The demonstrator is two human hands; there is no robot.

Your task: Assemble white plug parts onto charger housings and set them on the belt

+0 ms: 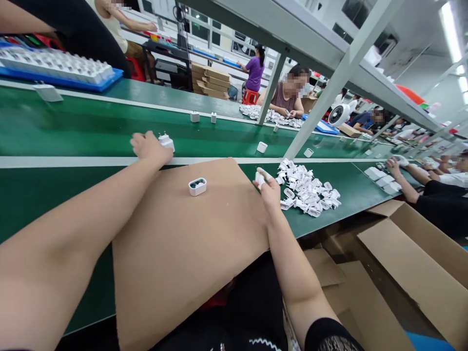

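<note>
My left hand [148, 147] is over the green belt's near edge, its fingers loosely bent and nothing visible in them. Right beside it, at the wrist side, stands a white charger plug [167, 142] with its pins up. My right hand [268, 189] is closed on a small white charger part [260, 179], partly hidden by fingers with pale coverings. Between the hands, an open white charger housing [198, 186] with dark parts inside lies on the cardboard sheet [183, 239]. A heap of white charger parts [307, 189] is just right of my right hand.
Along the green belt [109, 131] sit several scattered white chargers. A blue tray [106, 87] of white pieces is at the far left. A slanted metal post [340, 83] rises beyond the heap. Open cardboard boxes [413, 253] stand at right, near a co-worker's arm [405, 183].
</note>
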